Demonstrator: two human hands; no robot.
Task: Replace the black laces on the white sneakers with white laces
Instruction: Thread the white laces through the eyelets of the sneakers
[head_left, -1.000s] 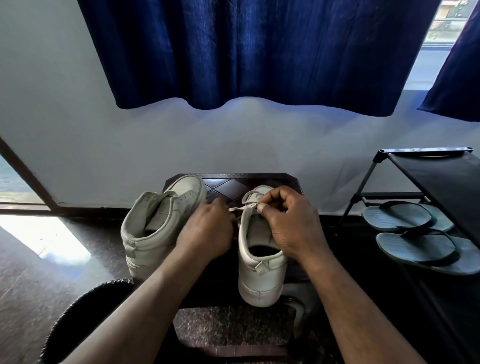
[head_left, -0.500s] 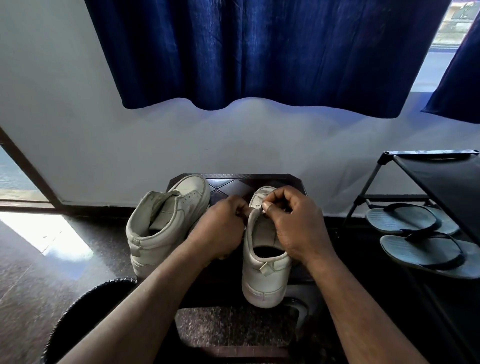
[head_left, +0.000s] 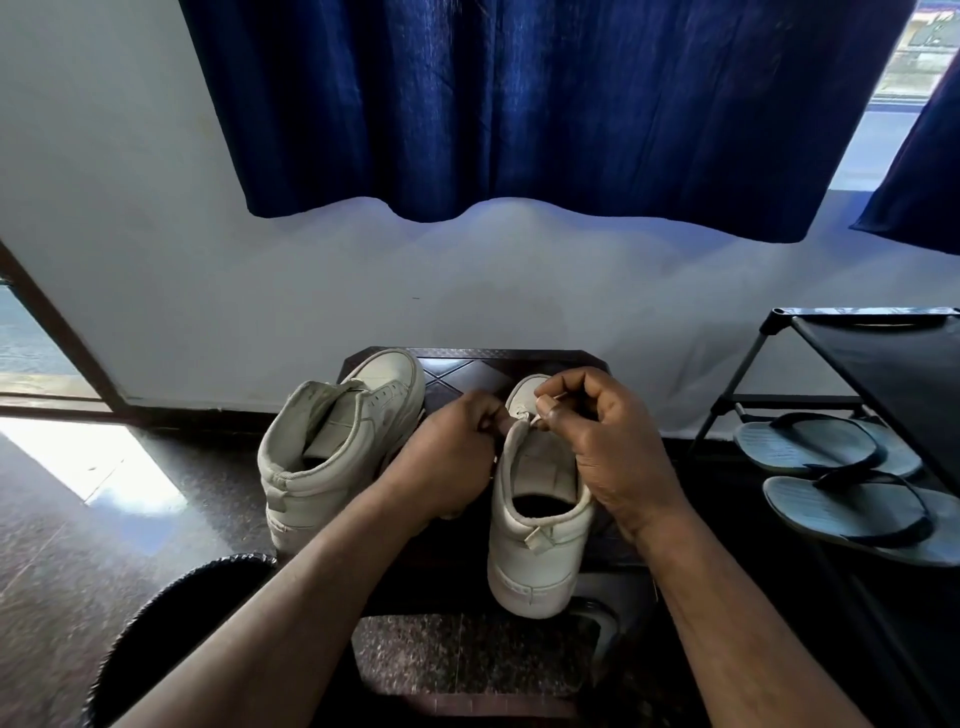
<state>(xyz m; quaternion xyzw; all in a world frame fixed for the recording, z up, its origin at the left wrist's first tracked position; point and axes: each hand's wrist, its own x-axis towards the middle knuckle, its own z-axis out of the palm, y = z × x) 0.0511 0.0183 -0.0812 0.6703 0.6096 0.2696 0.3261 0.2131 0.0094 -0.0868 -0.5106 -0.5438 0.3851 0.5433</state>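
Two white sneakers stand on a dark stool (head_left: 561, 361), heels toward me. The right sneaker (head_left: 537, 545) is between my hands. A white lace (head_left: 524, 414) crosses its eyelets near the toe. My right hand (head_left: 608, 441) pinches the lace's end between thumb and forefinger above the toe. My left hand (head_left: 452, 457) is curled at the shoe's left side and grips the lace there; its fingertips are hidden. The left sneaker (head_left: 332, 447) leans unlaced at the stool's left. No black lace is in view.
A black shoe rack (head_left: 878, 364) stands at the right, with a pair of grey flip-flops (head_left: 841, 478) on its lower shelf. A black round object (head_left: 171, 623) sits at the lower left. A blue curtain (head_left: 519, 104) hangs over the white wall behind.
My left hand has closed in against the right sneaker's left side. My right hand has lifted the lace end slightly above the toe. The view has shifted a little.
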